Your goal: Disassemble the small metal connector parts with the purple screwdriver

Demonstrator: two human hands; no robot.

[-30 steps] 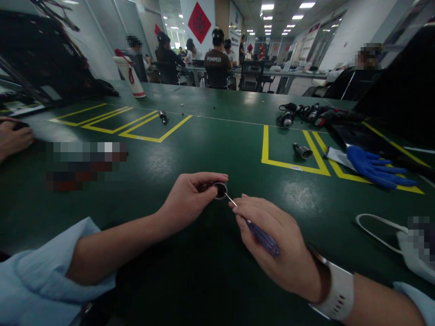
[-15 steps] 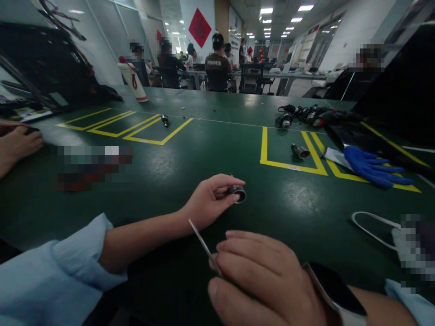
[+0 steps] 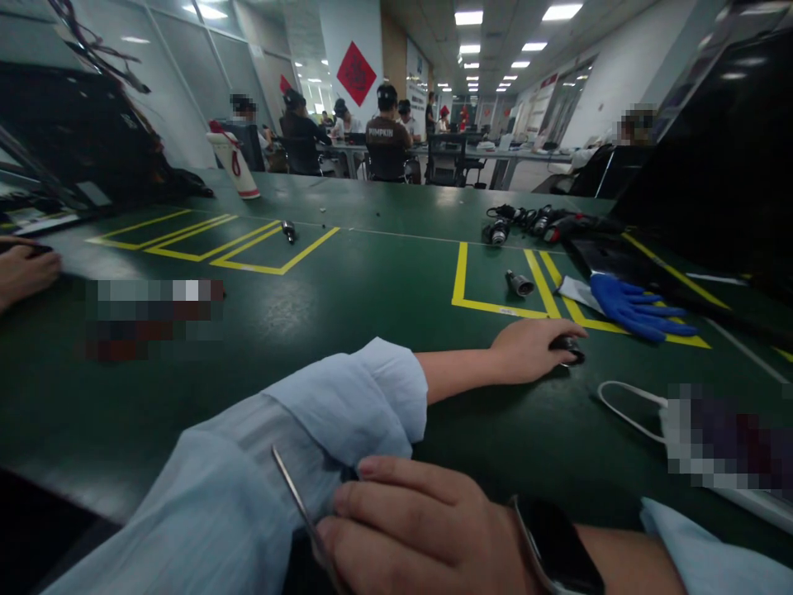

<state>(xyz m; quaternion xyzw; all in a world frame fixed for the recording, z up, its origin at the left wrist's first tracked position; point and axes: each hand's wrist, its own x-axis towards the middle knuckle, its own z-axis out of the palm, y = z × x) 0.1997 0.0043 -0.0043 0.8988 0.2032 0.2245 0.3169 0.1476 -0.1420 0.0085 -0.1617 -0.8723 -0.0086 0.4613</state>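
Observation:
My left hand [image 3: 526, 350] reaches far to the right over the green table, its fingers closed around a dark round metal part [image 3: 568, 357]. Part of that piece is covered by the fingers, and it is low over the table or on it; I cannot tell which. Close to my body, my right hand [image 3: 415, 525] is curled on a thin metal rod [image 3: 290, 481] that points up and left, its lower end hidden. A watch [image 3: 557, 541] is on the right wrist. Beyond my left hand, a cup-shaped metal joint [image 3: 519, 284] lies within yellow tape lines.
A blue glove [image 3: 638, 307] lies right of the joint. Black cabled devices [image 3: 497, 231] sit behind it. A white-strapped bag [image 3: 675, 442] is at right. Another metal joint [image 3: 288, 232] and a paper cup [image 3: 235, 165] stand farther left. Another person's hand [image 3: 28, 271] rests at the left edge.
My left hand has moved right with the round metal part, from the table's middle to near the glove. My right hand has shifted slightly left and down in view, still with the rod.

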